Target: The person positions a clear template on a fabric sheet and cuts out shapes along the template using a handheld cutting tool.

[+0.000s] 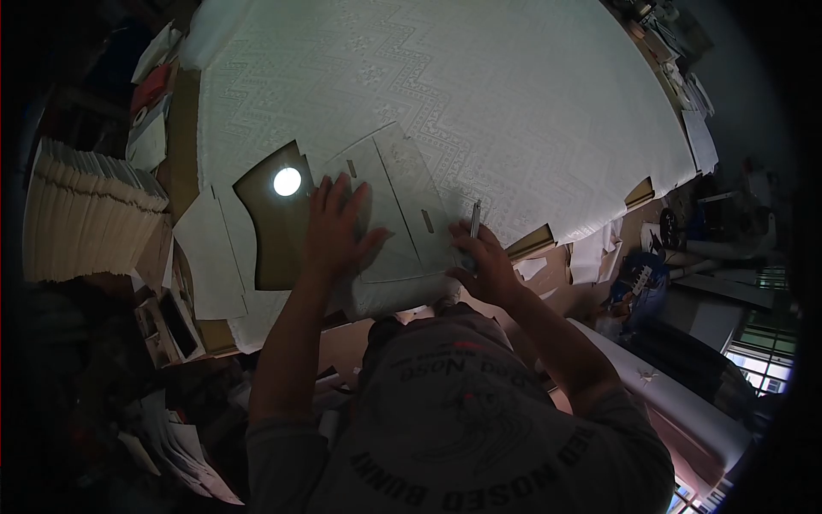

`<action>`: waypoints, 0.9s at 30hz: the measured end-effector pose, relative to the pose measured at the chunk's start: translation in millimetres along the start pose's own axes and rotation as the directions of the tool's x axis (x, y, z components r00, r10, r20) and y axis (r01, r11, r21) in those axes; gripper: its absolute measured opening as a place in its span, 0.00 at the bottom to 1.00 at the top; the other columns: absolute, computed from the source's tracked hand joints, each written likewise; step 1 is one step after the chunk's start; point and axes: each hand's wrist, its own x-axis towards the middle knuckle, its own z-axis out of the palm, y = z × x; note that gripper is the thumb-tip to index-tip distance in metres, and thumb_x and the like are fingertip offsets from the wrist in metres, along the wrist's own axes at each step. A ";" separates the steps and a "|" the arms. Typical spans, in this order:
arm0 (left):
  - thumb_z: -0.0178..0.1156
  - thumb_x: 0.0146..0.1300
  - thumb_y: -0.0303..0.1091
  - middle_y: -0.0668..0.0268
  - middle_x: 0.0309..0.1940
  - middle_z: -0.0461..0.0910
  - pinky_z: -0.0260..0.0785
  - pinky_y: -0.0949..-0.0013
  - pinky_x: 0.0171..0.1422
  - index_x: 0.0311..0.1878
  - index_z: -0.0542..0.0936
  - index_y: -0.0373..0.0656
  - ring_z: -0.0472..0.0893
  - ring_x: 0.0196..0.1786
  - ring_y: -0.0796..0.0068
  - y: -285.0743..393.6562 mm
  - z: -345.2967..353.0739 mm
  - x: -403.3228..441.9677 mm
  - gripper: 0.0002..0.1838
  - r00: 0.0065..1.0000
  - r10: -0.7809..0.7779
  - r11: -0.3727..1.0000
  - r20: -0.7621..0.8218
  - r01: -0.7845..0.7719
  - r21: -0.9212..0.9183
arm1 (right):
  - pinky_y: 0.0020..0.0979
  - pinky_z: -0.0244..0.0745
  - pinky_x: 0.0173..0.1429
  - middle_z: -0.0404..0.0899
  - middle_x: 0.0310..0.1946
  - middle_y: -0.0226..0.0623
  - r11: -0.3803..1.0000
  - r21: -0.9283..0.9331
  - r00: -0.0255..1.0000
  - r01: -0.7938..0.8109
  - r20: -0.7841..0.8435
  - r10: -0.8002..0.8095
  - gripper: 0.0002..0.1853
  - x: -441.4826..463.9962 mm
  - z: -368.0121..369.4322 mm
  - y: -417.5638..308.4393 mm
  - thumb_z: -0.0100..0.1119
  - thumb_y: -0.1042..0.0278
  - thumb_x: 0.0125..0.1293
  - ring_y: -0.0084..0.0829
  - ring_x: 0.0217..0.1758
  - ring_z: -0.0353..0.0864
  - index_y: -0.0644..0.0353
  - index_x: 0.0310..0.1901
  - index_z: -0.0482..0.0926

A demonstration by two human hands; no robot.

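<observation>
White lace-patterned fabric [514, 111] covers most of the table. On its near part lies a pale, see-through pattern template [390, 218] with straight edges, a long dark line and two small slots. My left hand [336, 227] presses flat on the template's left side, fingers spread. At the template's right edge, my right hand [486, 261] grips a slim silvery pen-like tool [475, 218] that points up and away from me; its exact kind is unclear. Left of my left hand is a dark brown curved-edged area [274, 244], with a bright white round spot [287, 181] on it.
A tall stack of card or paper sheets [94, 210] stands at the left. White pattern pieces [210, 248] overlap the table's left edge. Brown gaps [533, 243] show along the fabric's right edge. A large pale roll [676, 403] lies at the lower right.
</observation>
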 end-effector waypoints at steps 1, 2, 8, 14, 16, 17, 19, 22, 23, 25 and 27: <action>0.73 0.59 0.65 0.48 0.80 0.63 0.51 0.32 0.85 0.77 0.75 0.53 0.57 0.83 0.33 1.2 -0.6 -0.3 0.45 1.000 0.001 1.000 0.002 -0.001 -0.002 | 0.52 0.71 0.77 0.77 0.72 0.47 1.000 -0.004 1.000 -0.001 0.002 0.001 0.33 0.1 -0.3 -0.4 0.81 0.69 0.55 0.57 0.77 0.71 0.56 0.60 0.74; 0.73 0.60 0.65 0.49 0.80 0.62 0.50 0.32 0.85 0.77 0.74 0.53 0.57 0.83 0.33 2.1 -2.1 -0.3 0.46 1.000 -0.002 1.000 0.015 0.002 0.007 | 0.52 0.71 0.77 0.77 0.72 0.47 1.000 -0.005 1.000 -0.003 0.000 0.003 0.33 -0.2 -0.2 -0.6 0.81 0.69 0.55 0.57 0.77 0.71 0.56 0.60 0.74; 0.69 0.61 0.69 0.49 0.82 0.60 0.49 0.32 0.85 0.80 0.71 0.54 0.56 0.84 0.33 -0.8 -2.1 1.6 0.48 0.998 0.040 0.996 0.053 -0.044 0.078 | 0.51 0.71 0.77 0.77 0.71 0.48 1.000 0.019 1.000 -0.016 -0.003 0.017 0.32 0.3 -1.4 -1.3 0.81 0.70 0.55 0.56 0.77 0.71 0.56 0.60 0.73; 0.69 0.61 0.70 0.49 0.83 0.59 0.48 0.30 0.85 0.80 0.72 0.55 0.55 0.84 0.33 -2.6 1.7 2.1 0.49 0.998 0.043 0.995 0.055 -0.048 0.083 | 0.50 0.71 0.78 0.78 0.71 0.47 1.000 0.000 1.000 -0.016 0.002 0.016 0.32 -0.6 -0.7 0.1 0.81 0.69 0.56 0.55 0.77 0.71 0.56 0.60 0.73; 0.68 0.61 0.71 0.49 0.83 0.59 0.47 0.30 0.85 0.80 0.72 0.55 0.55 0.84 0.33 -3.2 2.0 2.5 0.49 0.998 0.048 0.996 0.049 -0.052 0.078 | 0.50 0.71 0.78 0.78 0.70 0.48 1.000 -0.006 1.000 -0.011 -0.003 0.011 0.32 -0.7 -0.7 0.3 0.81 0.69 0.56 0.56 0.77 0.72 0.56 0.60 0.73; 0.69 0.61 0.71 0.49 0.83 0.59 0.47 0.30 0.85 0.80 0.72 0.55 0.55 0.85 0.33 -3.2 1.7 3.0 0.49 0.997 0.040 0.996 0.064 -0.046 0.081 | 0.50 0.71 0.78 0.78 0.70 0.48 1.000 -0.007 1.000 -0.010 -0.004 0.010 0.32 -0.8 -1.2 -0.2 0.81 0.69 0.56 0.56 0.77 0.72 0.56 0.60 0.73; 0.69 0.61 0.71 0.48 0.83 0.59 0.47 0.31 0.85 0.80 0.72 0.55 0.55 0.85 0.33 -3.4 1.4 4.5 0.49 0.996 0.032 0.996 0.078 -0.039 0.085 | 0.51 0.72 0.77 0.79 0.69 0.49 1.000 -0.024 1.000 -0.006 0.002 0.006 0.32 0.1 -1.6 -1.7 0.81 0.69 0.55 0.56 0.76 0.73 0.56 0.60 0.73; 0.68 0.61 0.71 0.47 0.83 0.58 0.47 0.31 0.86 0.80 0.72 0.53 0.55 0.85 0.32 -2.6 1.2 3.8 0.49 0.996 0.029 0.996 0.085 -0.037 0.084 | 0.51 0.73 0.76 0.79 0.68 0.49 0.994 -0.099 0.999 0.047 0.017 -0.045 0.33 1.6 -2.4 -1.3 0.82 0.69 0.55 0.57 0.75 0.74 0.57 0.60 0.73; 0.67 0.62 0.71 0.47 0.83 0.58 0.47 0.32 0.86 0.80 0.72 0.53 0.55 0.85 0.32 -1.1 1.5 1.9 0.49 0.997 0.031 0.997 0.072 -0.036 0.073 | 0.51 0.73 0.76 0.79 0.68 0.49 0.994 -0.100 0.999 0.047 0.015 -0.045 0.33 1.9 -2.2 -2.1 0.82 0.69 0.55 0.57 0.75 0.74 0.57 0.60 0.73; 0.67 0.62 0.71 0.46 0.83 0.58 0.47 0.32 0.86 0.80 0.71 0.52 0.55 0.84 0.32 1.2 1.9 3.3 0.49 0.998 0.039 0.997 0.057 -0.042 0.057 | 0.51 0.74 0.76 0.79 0.68 0.49 0.997 -0.072 0.999 0.035 0.001 -0.035 0.33 1.5 -2.8 -3.4 0.82 0.69 0.54 0.57 0.74 0.74 0.57 0.60 0.73; 0.66 0.63 0.71 0.46 0.83 0.58 0.47 0.32 0.86 0.80 0.71 0.51 0.55 0.84 0.31 2.0 -0.7 2.5 0.49 0.997 0.037 0.995 0.070 -0.043 0.087 | 0.51 0.73 0.76 0.79 0.68 0.49 0.998 -0.056 1.000 0.028 -0.013 -0.028 0.33 0.0 -2.8 -3.6 0.82 0.69 0.54 0.57 0.74 0.74 0.57 0.60 0.73</action>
